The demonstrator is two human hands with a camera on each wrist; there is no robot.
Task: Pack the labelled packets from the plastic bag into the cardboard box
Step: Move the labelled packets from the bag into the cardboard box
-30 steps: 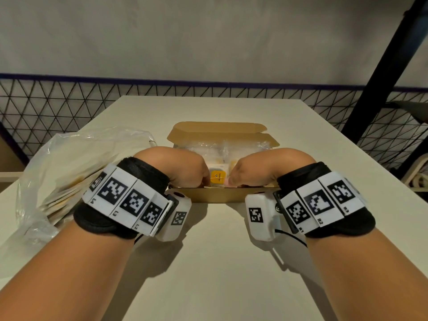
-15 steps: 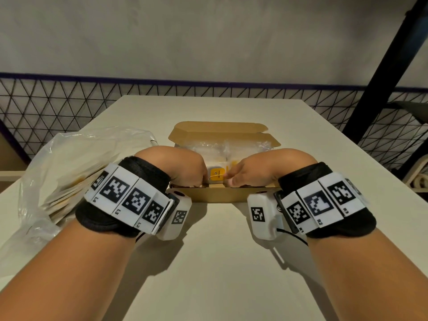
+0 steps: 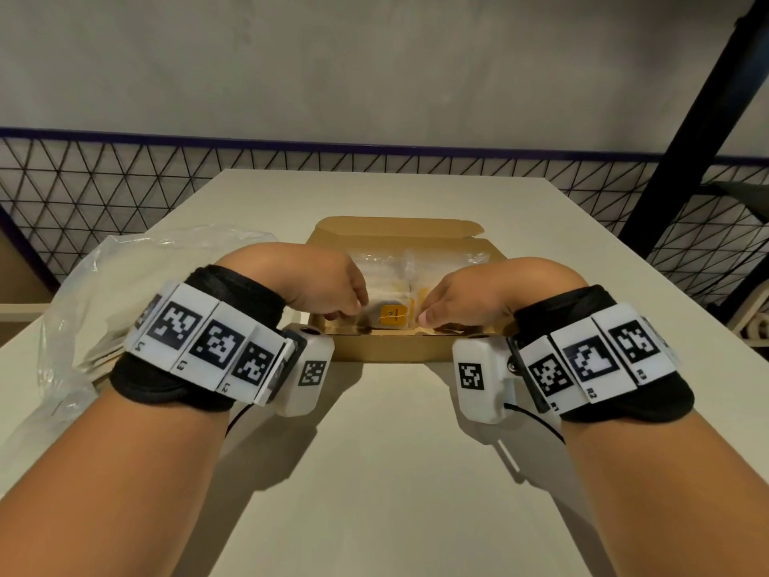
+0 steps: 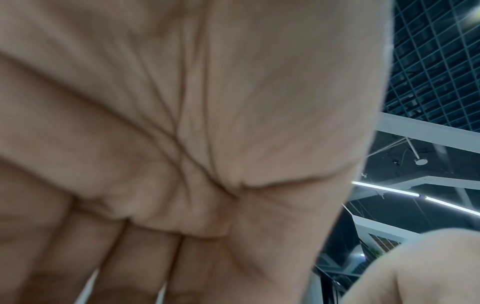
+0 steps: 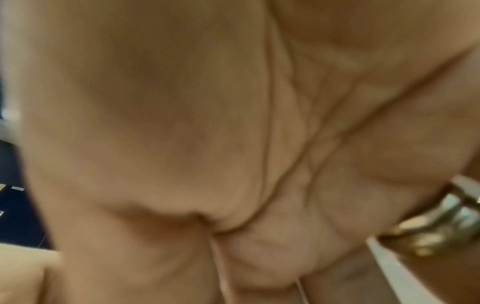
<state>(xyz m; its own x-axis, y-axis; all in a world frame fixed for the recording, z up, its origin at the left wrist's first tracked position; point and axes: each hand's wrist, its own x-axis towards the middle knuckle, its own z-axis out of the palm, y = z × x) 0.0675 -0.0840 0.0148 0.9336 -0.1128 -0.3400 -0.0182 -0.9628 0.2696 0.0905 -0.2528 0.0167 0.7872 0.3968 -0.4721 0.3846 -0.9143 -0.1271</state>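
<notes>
Two hands bent down over the cardboard box (image 3: 376, 351)

One packet (image 3: 391, 320) is pinched by the left hand (image 3: 322, 281) and right hand (image 3: 470, 293), fingers curled.

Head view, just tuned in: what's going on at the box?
A person has both hands over the open cardboard box on the table. The left hand and right hand pinch either side of a clear packet with an orange label, setting it among packets already inside. The plastic bag at left holds more.
</notes>
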